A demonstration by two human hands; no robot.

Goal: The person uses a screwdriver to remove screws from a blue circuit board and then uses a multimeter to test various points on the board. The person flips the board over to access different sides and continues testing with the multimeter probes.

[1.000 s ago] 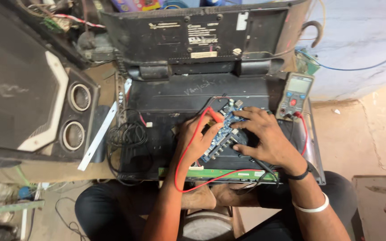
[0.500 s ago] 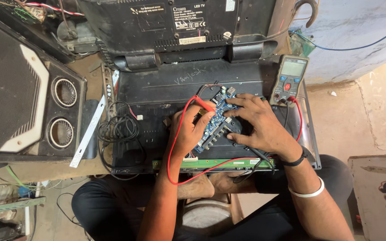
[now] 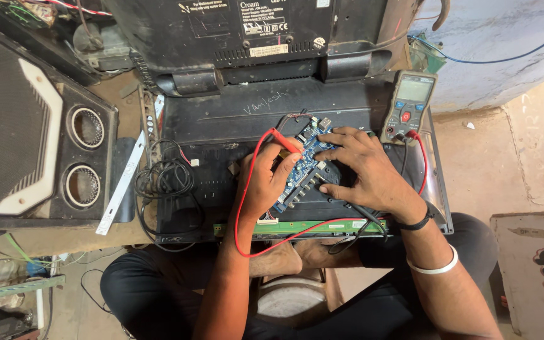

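A blue circuit board [image 3: 301,165] lies on the black back panel of a flat screen [image 3: 221,119] in front of me. My left hand [image 3: 264,182] grips a red test probe [image 3: 284,141], its tip on the board. My right hand [image 3: 363,170] rests over the board's right side, fingers spread; a black lead runs under its palm, and whether it holds the black probe is hidden. A grey multimeter [image 3: 409,107] stands just right of the board, with red and black leads plugged in. A long red lead [image 3: 247,214] loops around my left wrist.
A black speaker cabinet [image 3: 33,132] with two round ports lies at left. A coil of black cable [image 3: 162,179] and a white strip [image 3: 121,186] sit beside the panel. Another black casing [image 3: 253,31] leans behind. A painted board [image 3: 536,271] lies at right on the concrete floor.
The view has shifted, so the whole scene sits slightly higher and further left in frame. Both hands stay on the circuit board, and the red probe stays at its upper left.
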